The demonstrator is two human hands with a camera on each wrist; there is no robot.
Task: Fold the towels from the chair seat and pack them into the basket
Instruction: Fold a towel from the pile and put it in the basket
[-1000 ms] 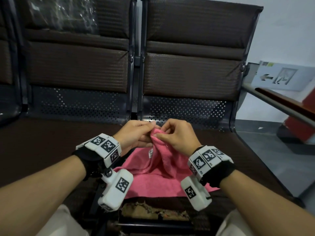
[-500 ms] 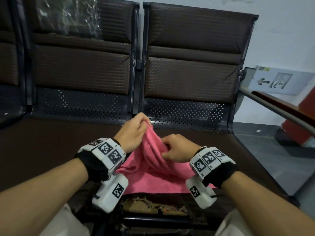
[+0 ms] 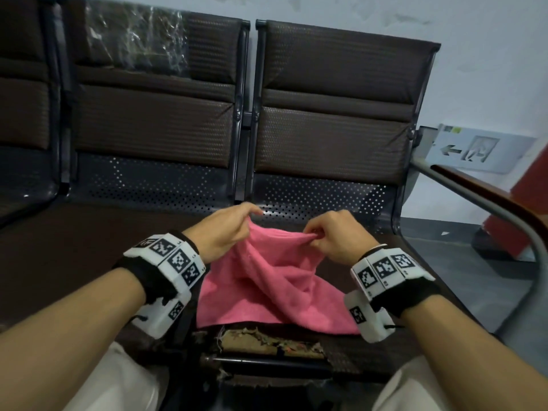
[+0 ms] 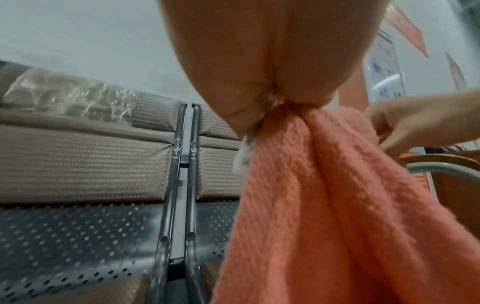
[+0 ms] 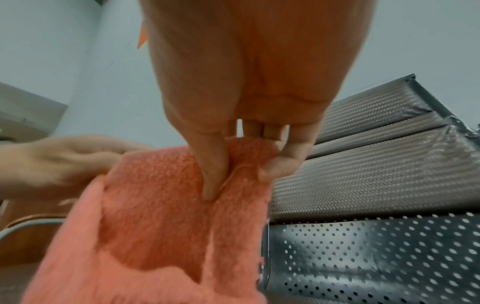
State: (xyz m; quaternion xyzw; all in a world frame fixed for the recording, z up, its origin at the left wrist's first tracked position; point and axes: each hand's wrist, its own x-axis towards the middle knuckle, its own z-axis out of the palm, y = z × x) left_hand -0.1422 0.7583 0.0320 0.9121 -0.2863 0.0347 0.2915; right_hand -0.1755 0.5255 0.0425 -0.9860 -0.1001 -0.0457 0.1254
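Pink towel [image 3: 267, 280] now pulled wider: left hand [image 3: 225, 229] and right hand [image 3: 335, 238] each pinching the top edge, spread apart, ready for folding.

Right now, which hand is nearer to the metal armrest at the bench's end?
Right. The right hand pinches the pink towel on the side toward the armrest; the left hand grips the towel's other end, farther away.

towel [image 3: 267, 286]: pink | chairs [image 3: 335, 114]: dark brown, woven-textured | wrist bands [image 3: 175, 262]: white, black-square markers
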